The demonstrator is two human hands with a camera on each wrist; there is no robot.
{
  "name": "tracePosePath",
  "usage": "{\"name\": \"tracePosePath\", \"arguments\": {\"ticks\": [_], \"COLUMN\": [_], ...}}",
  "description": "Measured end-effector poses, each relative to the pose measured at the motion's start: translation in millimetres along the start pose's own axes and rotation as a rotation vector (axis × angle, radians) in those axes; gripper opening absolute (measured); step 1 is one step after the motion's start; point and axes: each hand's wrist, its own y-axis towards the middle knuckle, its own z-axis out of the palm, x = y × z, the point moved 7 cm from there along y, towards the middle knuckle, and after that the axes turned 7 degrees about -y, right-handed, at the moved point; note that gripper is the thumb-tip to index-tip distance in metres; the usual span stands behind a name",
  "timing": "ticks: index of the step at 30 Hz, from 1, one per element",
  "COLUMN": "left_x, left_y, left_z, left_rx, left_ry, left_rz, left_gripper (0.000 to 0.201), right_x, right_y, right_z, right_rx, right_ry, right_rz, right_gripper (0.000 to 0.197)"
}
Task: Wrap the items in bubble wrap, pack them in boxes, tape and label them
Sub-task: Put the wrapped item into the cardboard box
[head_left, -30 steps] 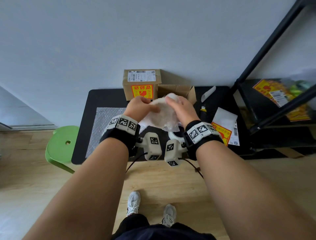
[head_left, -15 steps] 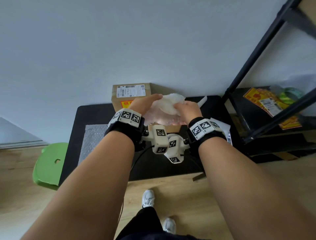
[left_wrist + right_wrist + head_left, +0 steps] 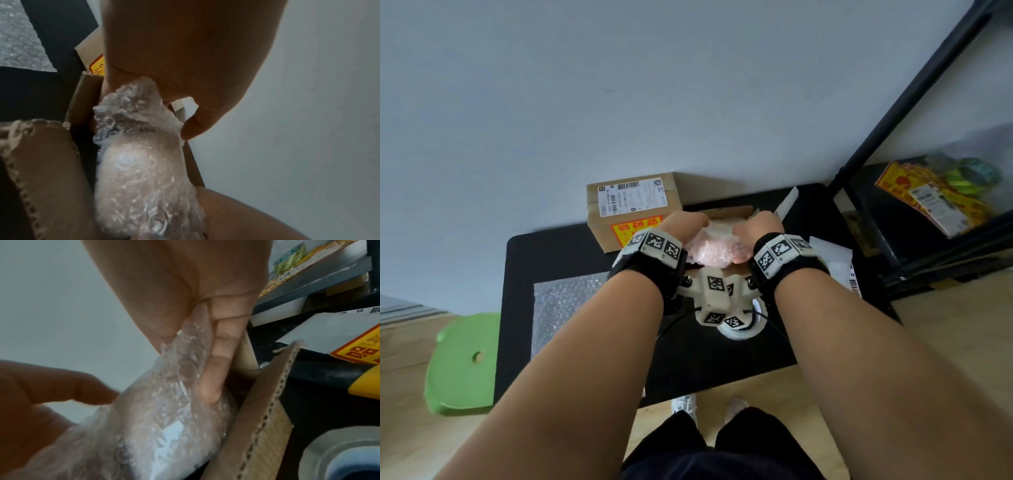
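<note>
A bubble-wrapped bundle point(image 3: 714, 248) sits partly inside the open cardboard box point(image 3: 726, 209) at the back of the black table point(image 3: 524, 260). My left hand point(image 3: 683, 224) grips its left end; in the left wrist view the thumb curls over the crumpled wrap of the bundle point(image 3: 141, 170), beside the box flap point(image 3: 47, 162). My right hand point(image 3: 758, 226) pinches the right end. In the right wrist view its fingers point(image 3: 216, 369) press into the bundle point(image 3: 164, 418), beside the box's corrugated flap point(image 3: 263, 418). What is inside the wrap is hidden.
A sealed, labelled box point(image 3: 631, 205) stands left of the open one. A bubble wrap sheet point(image 3: 568, 308) lies on the left of the table, a tape roll point(image 3: 743, 329) under my wrists, label sheets point(image 3: 828, 260) at the right. Green stool point(image 3: 462, 363) left, black shelf rack point(image 3: 893, 120) right.
Both hands carried the bundle away from me, from above the table's middle to the open box, and lowered it between the flaps. My view tilted upward.
</note>
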Motion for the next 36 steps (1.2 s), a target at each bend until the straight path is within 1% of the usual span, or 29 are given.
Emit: {"name": "tracePosePath", "arguments": {"ticks": [1,2,3,4,6,7,8,9,11,12,14,15,16,18,20,22,24,25,26,28,30,33,36], "left_x": [2,0,1,-1,7,10,11,10,11,11,11,12,12,12,14,14,13,13,13,12,12,15,16], "left_y": [10,10,13,12,16,20,22,23,26,26,25,24,23,20,21,25,28,29,29,30,29,27,27], "left_z": [1,2,1,2,5,4,5,6,6,6,7,9,11,18,25,25,24,25,26,28,27,29,32], "left_rx": [-0.006,0.022,0.023,0.042,0.066,0.036,0.025,0.014,-0.015,-0.035,-0.102,-0.135,-0.170,-0.208,-0.188,-0.171,-0.143,-0.114,-0.086,-0.059,-0.072,-0.120,-0.176], "left_ry": [0.034,0.098,0.084,0.144,0.140,0.111,0.130,0.145,0.179,0.211,0.293,0.339,0.364,0.402,0.432,0.442,0.450,0.472,0.499,0.541,0.547,0.599,0.658], "left_rz": [-0.016,0.011,0.031,0.030,-0.009,0.001,0.030,0.069,0.095,0.097,0.095,0.081,0.070,0.049,0.042,0.029,0.042,0.049,0.058,0.074,0.084,0.114,0.165], "left_gripper": [0.038,0.038,0.038,0.037,0.034,0.036,0.039,0.039,0.030,0.025,0.022,0.025,0.032,0.050,0.061,0.059,0.038,0.029,0.025,0.024,0.024,0.022,0.022], "right_x": [0,-1,0,1,2,2,3,3,8,6,2,1,2,4,2,2,4,4,3,5,5,4,7], "right_y": [1,2,4,8,11,12,11,10,14,17,23,25,25,26,25,23,18,19,21,24,31,35,31], "right_z": [0,-1,-2,0,1,-1,-3,-4,-1,3,7,9,11,14,15,13,13,14,16,20,26,29,27], "right_rx": [0.011,0.016,0.022,0.036,0.046,0.038,0.020,0.006,0.016,0.037,0.049,0.067,0.090,0.131,0.176,0.255,0.357,0.375,0.367,0.314,0.260,0.208,0.191], "right_ry": [-0.042,-0.087,-0.106,-0.111,-0.144,-0.138,-0.144,-0.095,-0.161,-0.202,-0.236,-0.252,-0.264,-0.173,-0.043,0.040,0.018,-0.046,-0.132,-0.281,-0.331,-0.386,-0.472], "right_rz": [0.021,0.041,0.053,0.039,0.019,0.041,0.044,0.056,0.015,0.012,0.035,0.031,0.011,0.000,0.045,0.087,0.089,0.064,0.031,-0.051,-0.111,-0.166,-0.252], "right_gripper": [0.034,0.034,0.034,0.034,0.033,0.032,0.032,0.033,0.034,0.034,0.034,0.034,0.032,0.028,0.026,0.015,0.009,0.011,0.014,0.019,0.023,0.020,0.022]}}
